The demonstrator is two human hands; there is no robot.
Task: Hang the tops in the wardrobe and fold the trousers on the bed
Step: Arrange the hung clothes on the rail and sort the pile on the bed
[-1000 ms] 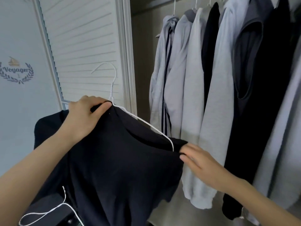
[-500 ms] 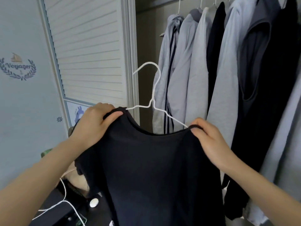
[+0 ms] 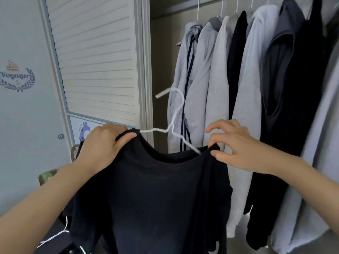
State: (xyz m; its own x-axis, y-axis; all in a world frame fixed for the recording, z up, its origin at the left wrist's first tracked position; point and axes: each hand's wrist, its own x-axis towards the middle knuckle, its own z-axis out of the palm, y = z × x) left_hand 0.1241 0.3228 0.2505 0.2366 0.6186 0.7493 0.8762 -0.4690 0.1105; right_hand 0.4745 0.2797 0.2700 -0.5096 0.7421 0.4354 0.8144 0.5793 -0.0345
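A person holds a black T-shirt [image 3: 161, 198] on a white wire hanger [image 3: 174, 123] in front of an open wardrobe [image 3: 165, 52]. The left hand [image 3: 102, 145] grips the shirt's left shoulder; the right hand [image 3: 238, 147] pinches the right shoulder between thumb and fingers. The shirt hangs lengthwise downward, shoulders roughly level, the hanger's hook pointing up and curling left. Grey and black tops [image 3: 256, 88] hang just behind.
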